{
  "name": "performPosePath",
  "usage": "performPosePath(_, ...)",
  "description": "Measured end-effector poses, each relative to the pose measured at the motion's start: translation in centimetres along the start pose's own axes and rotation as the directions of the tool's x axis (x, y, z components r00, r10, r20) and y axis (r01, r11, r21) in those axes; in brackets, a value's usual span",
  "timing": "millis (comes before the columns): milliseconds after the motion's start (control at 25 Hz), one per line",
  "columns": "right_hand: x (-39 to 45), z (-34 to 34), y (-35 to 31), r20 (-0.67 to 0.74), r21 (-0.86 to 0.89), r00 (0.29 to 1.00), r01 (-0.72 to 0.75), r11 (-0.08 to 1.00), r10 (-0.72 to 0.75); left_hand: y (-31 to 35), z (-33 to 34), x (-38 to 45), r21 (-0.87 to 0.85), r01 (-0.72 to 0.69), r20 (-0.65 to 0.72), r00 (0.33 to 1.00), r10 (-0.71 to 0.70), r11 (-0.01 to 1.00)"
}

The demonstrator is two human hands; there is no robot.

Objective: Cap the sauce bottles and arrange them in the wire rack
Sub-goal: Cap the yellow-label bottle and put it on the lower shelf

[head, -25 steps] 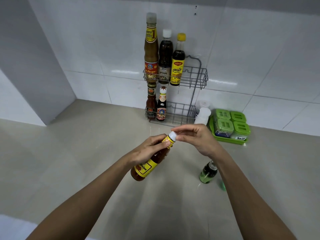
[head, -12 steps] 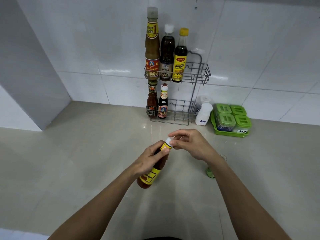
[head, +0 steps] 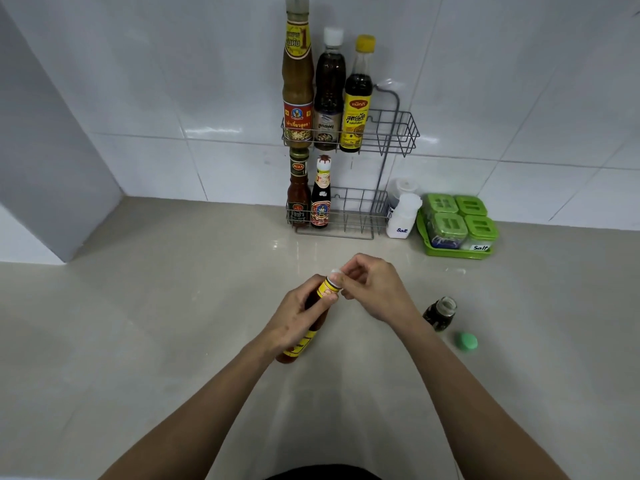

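My left hand [head: 297, 317] grips a tilted brown sauce bottle [head: 298, 348] with a yellow label, low over the counter. My right hand [head: 372, 289] pinches the white cap [head: 334, 274] on its neck. To the right, a small dark bottle [head: 440, 313] stands open on the counter, and its green cap [head: 467, 341] lies beside it. The grey wire rack [head: 391, 133] stands against the wall with three tall capped bottles [head: 329, 91] on its upper shelf. Two short bottles [head: 309, 199] fill the left of its lower shelf.
A white salt shaker [head: 401, 216] stands right of the rack. A green tray [head: 424, 237] with several green-lidded jars sits beyond it. A grey wall panel [head: 52, 150] juts out at the left. The right halves of both rack shelves hold nothing.
Both hands and the yellow-label bottle have sunk closer to the counter. My view has tilted, so the small dark bottle and green cap show fully beside my right forearm.
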State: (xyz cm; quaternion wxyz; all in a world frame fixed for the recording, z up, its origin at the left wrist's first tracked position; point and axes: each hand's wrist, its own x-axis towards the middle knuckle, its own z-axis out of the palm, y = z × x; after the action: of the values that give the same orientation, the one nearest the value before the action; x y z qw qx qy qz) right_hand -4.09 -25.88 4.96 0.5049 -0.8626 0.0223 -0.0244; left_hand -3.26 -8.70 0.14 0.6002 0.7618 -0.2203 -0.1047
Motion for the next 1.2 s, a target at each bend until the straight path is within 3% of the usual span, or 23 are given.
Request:
performPosePath(80,-0.1,0.6,-0.1,-0.061,-0.038,0.995,-0.083,0.996,0.080,0.2,0.1,0.3,0.050,-0.022,-0.013,1.000,0.022,0.998)
performPosePath(200,0.1,0.3,-0.2,0.027,0.129,0.990,-0.144,0.981,0.142,0.3,-0.8,0.9,0.033,0.045,0.097,0.994,-0.048,0.998)
performPosePath(360,0.4,-1.1,-0.4,0.267,0.306,0.964,-0.089,0.948,0.004,1.0,-2.5,1.5,-0.165,0.224,0.247,0.952,-0.180,0.960)
performPosePath(480,0.6,-1.2,-0.3,0.288,0.312,0.957,-0.064,0.948,-0.031,1.1,-3.3,1.8,-0.182,0.258,0.303,0.933,-0.195,0.949)
performPosePath(640,1.1,0.0,-0.5,0.147,0.209,0.989,-0.059,0.976,0.028,1.0,-2.8,1.9,0.022,0.113,0.157,0.981,-0.115,0.993)
performPosePath(800,1.2,1.1,-0.8,0.010,0.142,0.985,-0.170,0.975,0.171,1.2,-1.6,1.5,0.300,0.077,0.019,0.996,-0.086,0.951)
performPosePath(920,1.1,0.6,-1.3,0.058,0.222,0.978,-0.206,0.953,0.198,1.2,-1.9,1.9,0.177,0.104,0.092,0.988,-0.122,0.979)
performPosePath(1080,0.8,-0.8,-1.5,0.241,0.373,0.967,-0.170,0.912,0.082,2.1,-3.7,2.3,-0.121,0.274,0.268,0.935,-0.234,0.954)
performPosePath(1200,0.7,-0.7,-1.3,0.240,0.352,0.970,-0.129,0.927,0.044,2.2,-4.3,2.2,-0.098,0.288,0.319,0.916,-0.244,0.953)
